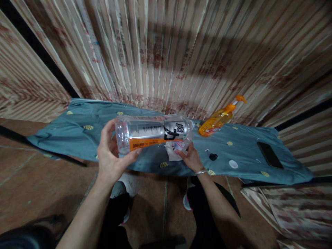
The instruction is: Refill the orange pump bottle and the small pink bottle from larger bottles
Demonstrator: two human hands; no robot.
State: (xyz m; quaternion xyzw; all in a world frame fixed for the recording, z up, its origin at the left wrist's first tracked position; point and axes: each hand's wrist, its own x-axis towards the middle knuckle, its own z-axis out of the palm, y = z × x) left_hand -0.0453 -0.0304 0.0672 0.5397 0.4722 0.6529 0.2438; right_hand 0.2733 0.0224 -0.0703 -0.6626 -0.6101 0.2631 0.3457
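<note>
My left hand (110,148) is wrapped round the base end of a large clear plastic bottle (147,128). The bottle lies on its side in the air above the cloth, its neck pointing right. Its label is silver and orange with black characters, and I see no liquid inside. Below the bottle's neck end, my right hand (190,157) is closed, its fingers on a small white packet (174,152) with pink and purple print. Part of this packet is hidden behind the bottle. Whether my right fingers also touch the bottle, I cannot tell.
Blue-green cloth (145,166) with yellow prints covers a narrow bed or bench. On it are an orange pump bottle (216,121), a small black round piece (213,157), a white disc (233,164) and a dark phone (270,154). A patterned curtain (160,69) hangs behind.
</note>
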